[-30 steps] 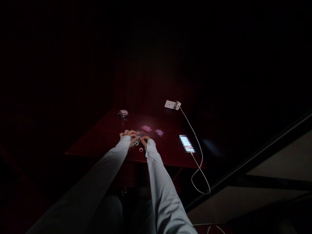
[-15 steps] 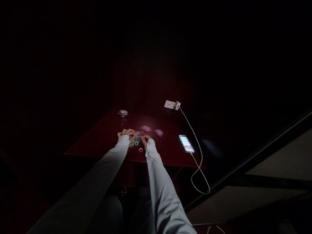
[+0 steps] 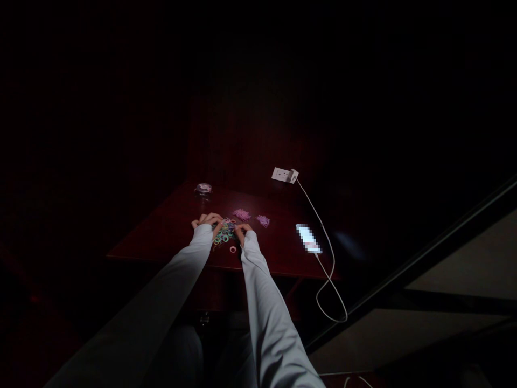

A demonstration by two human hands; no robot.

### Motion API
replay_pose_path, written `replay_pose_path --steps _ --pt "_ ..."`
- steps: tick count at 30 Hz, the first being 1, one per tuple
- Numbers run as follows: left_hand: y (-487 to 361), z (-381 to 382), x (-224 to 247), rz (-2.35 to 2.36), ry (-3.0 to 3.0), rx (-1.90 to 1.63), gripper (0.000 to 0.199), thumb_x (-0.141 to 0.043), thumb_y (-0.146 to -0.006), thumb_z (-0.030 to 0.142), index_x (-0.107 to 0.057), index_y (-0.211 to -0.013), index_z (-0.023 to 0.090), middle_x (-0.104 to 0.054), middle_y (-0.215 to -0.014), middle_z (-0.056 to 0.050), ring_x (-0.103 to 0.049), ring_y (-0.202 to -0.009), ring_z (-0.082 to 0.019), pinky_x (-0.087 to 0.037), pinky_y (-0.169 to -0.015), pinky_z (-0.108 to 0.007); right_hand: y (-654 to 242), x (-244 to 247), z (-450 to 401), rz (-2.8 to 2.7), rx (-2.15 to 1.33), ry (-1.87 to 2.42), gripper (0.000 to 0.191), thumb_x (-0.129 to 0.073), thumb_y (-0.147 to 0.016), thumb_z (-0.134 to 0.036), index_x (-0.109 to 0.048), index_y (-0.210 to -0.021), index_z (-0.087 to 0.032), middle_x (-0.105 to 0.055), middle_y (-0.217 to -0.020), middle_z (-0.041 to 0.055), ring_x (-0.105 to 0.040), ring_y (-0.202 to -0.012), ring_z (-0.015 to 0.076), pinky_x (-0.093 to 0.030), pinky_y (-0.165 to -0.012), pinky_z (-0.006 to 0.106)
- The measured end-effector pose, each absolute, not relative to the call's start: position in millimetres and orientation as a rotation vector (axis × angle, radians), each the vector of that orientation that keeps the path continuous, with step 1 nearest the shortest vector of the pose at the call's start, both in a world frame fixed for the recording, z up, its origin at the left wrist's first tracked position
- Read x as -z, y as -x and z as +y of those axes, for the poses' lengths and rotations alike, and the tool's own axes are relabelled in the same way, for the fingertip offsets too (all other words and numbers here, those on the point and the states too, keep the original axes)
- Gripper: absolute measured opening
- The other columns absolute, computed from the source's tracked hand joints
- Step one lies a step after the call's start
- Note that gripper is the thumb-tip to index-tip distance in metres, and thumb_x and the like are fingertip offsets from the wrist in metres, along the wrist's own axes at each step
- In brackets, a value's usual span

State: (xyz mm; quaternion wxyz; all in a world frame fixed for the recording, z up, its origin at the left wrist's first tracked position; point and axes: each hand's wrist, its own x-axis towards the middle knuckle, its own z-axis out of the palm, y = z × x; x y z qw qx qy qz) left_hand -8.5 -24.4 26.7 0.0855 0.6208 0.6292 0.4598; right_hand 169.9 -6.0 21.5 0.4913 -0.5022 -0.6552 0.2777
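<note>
Mixed pile (image 3: 224, 233): small loops in green, blue, pink and yellowish tones, lying on a dark red table (image 3: 161, 231), near its front edge. It serves as reference for all positions below.

Left hand (image 3: 208, 220): at the left side of the mixed pile, palm down, fingers bent, with the thumb and forefinger reaching its edge. Right hand (image 3: 242, 230): at the right side of the mixed pile, fingers bent inward, fingertips at its edge. The two hands are apart, with the pile between them. Grip, both hands: the light is poor and the fingertips are small in view, so whether either grip is closed on a loop or slightly apart cannot fairly be determined. Both forearms are covered by pale grey sleeves.

Single pink loop (image 3: 233, 249): flat, just in front of the mixed pile, separate from it. Pink pile (image 3: 241, 214): behind and slightly right of the mixed pile, apart from it. Purple pile (image 3: 263, 221): farther right of the mixed pile, smaller than the pink one. Clear round container (image 3: 203, 191): behind and left of the mixed pile, with a pale top.

Phone (image 3: 309, 239): well right of the mixed pile, display lit, content blurred. A white cable (image 3: 332, 248) runs from it, in a loop, to an adapter (image 3: 293, 175) plugged into a white socket (image 3: 281, 174), behind and right of the mixed pile.
</note>
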Motion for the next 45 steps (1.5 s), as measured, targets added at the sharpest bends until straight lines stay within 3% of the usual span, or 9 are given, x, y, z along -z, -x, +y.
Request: replay_pose_path --steps 9,20,30,39,45 --pt "7.9 -29.6 -32.4 1.879 -1.938 -1.242 0.021 -0.064 -0.104 0.026 -0.076 -0.087 0.027 -0.083 -0.125 -0.002 -0.060 -0.122 -0.029 -0.031 -0.104 -0.050 -169.2 -19.2 -5.1 -1.605 -0.657 1.190 0.028 -0.076 -0.091 -0.042 -0.070 -0.069 -0.025 -0.067 -0.077 0.0004 -0.060 -0.078 0.0190 -0.051 -0.079 0.031" --pt "9.5 -28.6 -34.9 1.972 -1.649 -1.486 0.025 -0.059 -0.103 0.018 -0.070 -0.082 0.024 -0.082 -0.120 -0.005 -0.065 -0.116 -0.029 -0.036 -0.106 -0.054 -172.2 -20.4 -4.2 -1.604 -0.661 1.185 0.028 -0.073 -0.091 -0.039 -0.065 -0.068 -0.025 -0.064 -0.078 0.0008 -0.058 -0.077 0.0190 -0.051 -0.076 0.030" --pt "12.9 -26.5 -31.3 2.032 -1.557 -1.505 0.028 -0.054 -0.106 0.021 -0.070 -0.084 0.023 -0.081 -0.125 -0.007 -0.066 -0.120 -0.029 -0.037 -0.109 -0.055 -171.1 -26.3 -7.2 -1.584 -0.651 1.184 0.030 -0.071 -0.090 -0.039 -0.062 -0.065 -0.025 -0.062 -0.074 0.0004 -0.058 -0.078 0.0192 -0.050 -0.077 0.030" --pt "5.2 -26.4 -26.1 1.797 -2.012 -1.237 0.019 -0.066 -0.101 0.024 -0.076 -0.084 0.027 -0.084 -0.118 -0.001 -0.059 -0.120 -0.028 -0.032 -0.105 -0.050 -170.4 -16.6 -4.3 -1.628 -0.664 1.183 0.028 -0.073 -0.090 -0.040 -0.068 -0.068 -0.025 -0.063 -0.074 -0.0010 -0.058 -0.076 0.0185 -0.050 -0.077 0.030" --pt "3.6 -22.7 -24.2 1.820 -1.984 -1.192 0.022 -0.068 -0.100 0.022 -0.079 -0.081 0.028 -0.084 -0.118 0.000 -0.059 -0.120 -0.028 -0.031 -0.105 -0.050 -171.6 -10.2 -0.2 -1.651 -0.742 1.215 0.025 -0.069 -0.086 -0.045 -0.066 -0.070 -0.026 -0.063 -0.074 -0.0008 -0.057 -0.075 0.0187 -0.048 -0.074 0.029"
